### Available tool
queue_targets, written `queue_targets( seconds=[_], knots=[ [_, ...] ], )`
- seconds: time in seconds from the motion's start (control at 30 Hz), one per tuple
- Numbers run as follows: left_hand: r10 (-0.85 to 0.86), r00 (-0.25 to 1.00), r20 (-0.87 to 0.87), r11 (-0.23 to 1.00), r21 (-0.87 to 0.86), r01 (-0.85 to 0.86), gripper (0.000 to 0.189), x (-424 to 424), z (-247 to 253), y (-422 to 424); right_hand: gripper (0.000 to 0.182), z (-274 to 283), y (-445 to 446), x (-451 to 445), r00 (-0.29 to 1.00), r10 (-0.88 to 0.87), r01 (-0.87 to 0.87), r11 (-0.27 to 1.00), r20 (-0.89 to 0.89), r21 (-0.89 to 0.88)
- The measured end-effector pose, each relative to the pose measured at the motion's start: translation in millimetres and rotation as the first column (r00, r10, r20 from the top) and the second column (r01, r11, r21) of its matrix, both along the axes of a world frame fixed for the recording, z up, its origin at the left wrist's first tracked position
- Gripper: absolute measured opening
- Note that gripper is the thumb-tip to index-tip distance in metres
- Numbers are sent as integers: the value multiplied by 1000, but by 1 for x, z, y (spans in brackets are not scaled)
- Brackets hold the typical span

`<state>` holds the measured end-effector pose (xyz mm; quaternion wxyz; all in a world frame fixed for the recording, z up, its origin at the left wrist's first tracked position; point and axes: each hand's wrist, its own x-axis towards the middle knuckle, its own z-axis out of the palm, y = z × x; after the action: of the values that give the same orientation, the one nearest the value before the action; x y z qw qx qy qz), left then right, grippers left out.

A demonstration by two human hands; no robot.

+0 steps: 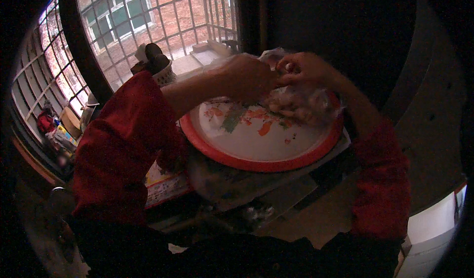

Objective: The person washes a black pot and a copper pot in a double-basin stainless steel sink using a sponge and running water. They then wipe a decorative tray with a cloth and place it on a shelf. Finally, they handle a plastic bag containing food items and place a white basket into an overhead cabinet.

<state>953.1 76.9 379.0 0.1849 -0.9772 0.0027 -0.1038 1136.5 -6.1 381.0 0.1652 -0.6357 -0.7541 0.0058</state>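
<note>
My left hand [253,76] and my right hand [296,70] meet above the far side of a round tray [259,163] with a red rim and a printed floral pattern. Both are closed on the gathered upper part of a clear plastic bag [322,102]. The bag's lower part hangs over the tray's far right side, with pale lumpy contents that I cannot identify. Some of the plastic sticks up behind my hands. Dim light and blur hide the fingers of my left hand.
Under the tray lies a printed sheet or box [168,189] on a dark surface. A white perforated basket [164,74] with dark items stands at the back left, by a barred window [177,15]. A round wooden board [70,120] and packages lean by the far left window.
</note>
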Motion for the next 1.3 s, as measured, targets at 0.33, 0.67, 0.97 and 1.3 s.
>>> queue_targets(
  seconds=[0.33,0.67,0.97,1.3],
  knots=[
    [432,902,8,795,-477,-376,39,70,2,80,55,-24,19,-14,974,-83,44,982,212,184],
    [611,774,163,741,-460,-489,32,94,-11,88,31,-5,24,34,840,-115,156,987,-530,33],
    [579,801,155,641,-693,-329,37,102,-35,123,31,-41,65,41,987,-26,69,961,-160,267],
    [553,760,340,561,-827,-38,41,125,-54,179,28,-42,87,6,778,-274,115,947,565,301]
  ],
)
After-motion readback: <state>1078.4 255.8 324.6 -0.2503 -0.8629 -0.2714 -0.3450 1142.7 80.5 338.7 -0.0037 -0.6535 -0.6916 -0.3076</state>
